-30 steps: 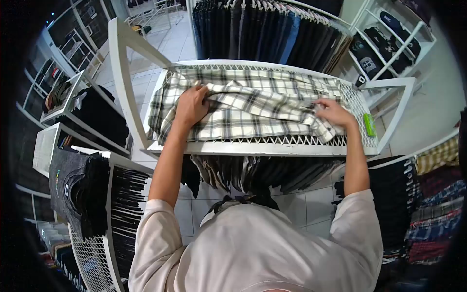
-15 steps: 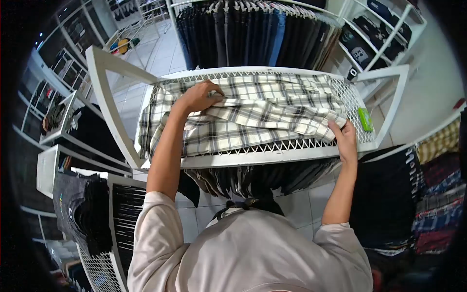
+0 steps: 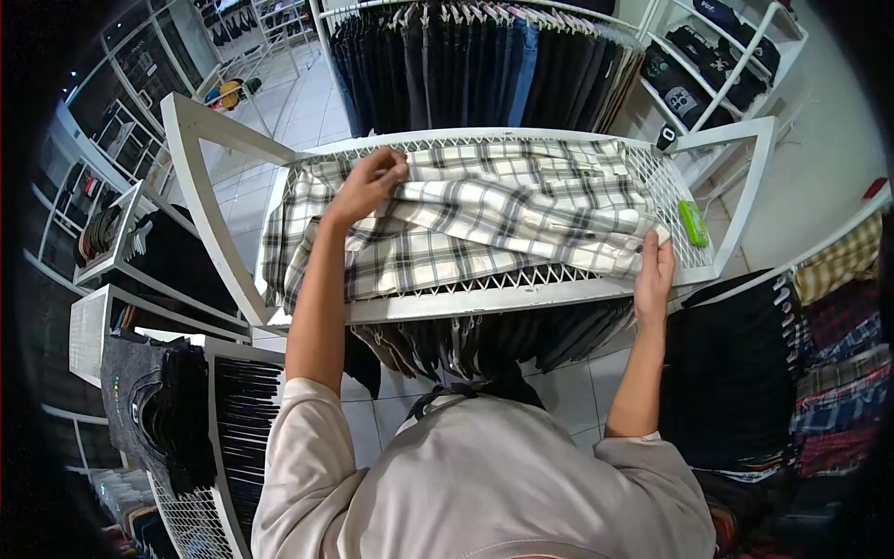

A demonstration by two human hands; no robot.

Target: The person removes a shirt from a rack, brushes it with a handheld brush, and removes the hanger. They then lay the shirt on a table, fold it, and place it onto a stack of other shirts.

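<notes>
White mesh tabletop (image 3: 694,270) carries a plaid shirt (image 3: 466,228), half folded: left hand (image 3: 368,186) fingers pinch its upper fold, right hand (image 3: 655,270) fingers grasp its near corner.

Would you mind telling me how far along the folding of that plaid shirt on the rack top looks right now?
Done: the plaid shirt lies spread across the white mesh rack top, one long fold already turned over its middle. In hand: the left hand pinches the fold's left end and the right hand holds its right end at the front edge. Left: it is still wide, its left edge hanging over the rack, so further folds seem needed.
</notes>
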